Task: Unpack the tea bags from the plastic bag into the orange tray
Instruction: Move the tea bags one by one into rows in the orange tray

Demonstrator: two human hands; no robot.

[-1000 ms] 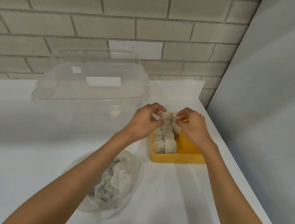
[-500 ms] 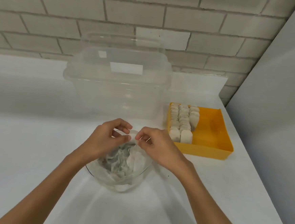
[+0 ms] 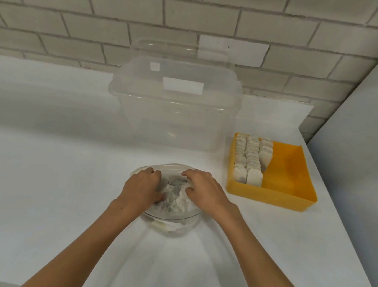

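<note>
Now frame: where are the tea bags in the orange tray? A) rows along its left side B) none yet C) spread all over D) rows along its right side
A: tea bags stand in rows against the left wall of the orange tray; its right part is bare.

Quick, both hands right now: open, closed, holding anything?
Left hand: curled round loose tea bags inside the plastic bag.
Right hand: curled round tea bags in the same bag.
</note>
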